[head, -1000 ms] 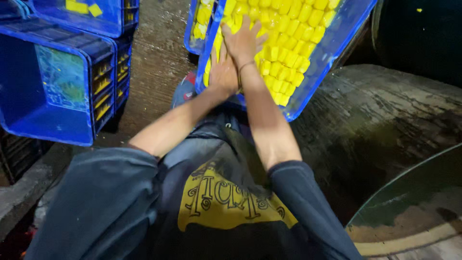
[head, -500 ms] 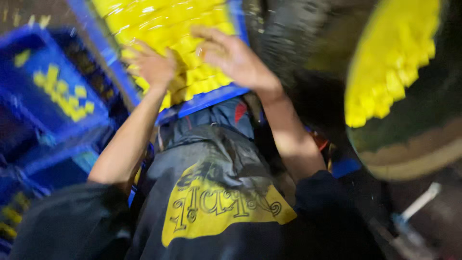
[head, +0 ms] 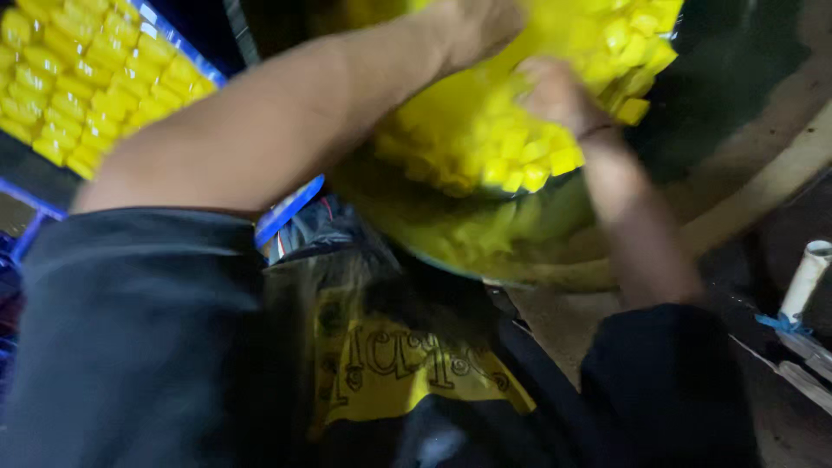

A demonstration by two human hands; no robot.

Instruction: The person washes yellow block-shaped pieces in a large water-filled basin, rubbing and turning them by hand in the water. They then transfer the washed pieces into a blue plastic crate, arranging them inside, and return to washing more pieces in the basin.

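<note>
A heap of yellow cubes fills a big round basin in front of me. My left hand reaches across from the left and rests on top of the heap near the upper edge of the view. Further right, my right hand is pressed into the cubes with its fingers curled. Motion blur hides both grips. At the far upper left a blue crate tilts, packed with rows of the same yellow cubes.
My dark shirt with a yellow print fills the lower half of the view. A white pipe with a blue tie stands at the right edge on a dark, wet floor.
The view has swung right, from the blue crate to the round basin. Both hands left the crate's cubes and now sit in the basin's heap. The crate has slid to the upper left.
</note>
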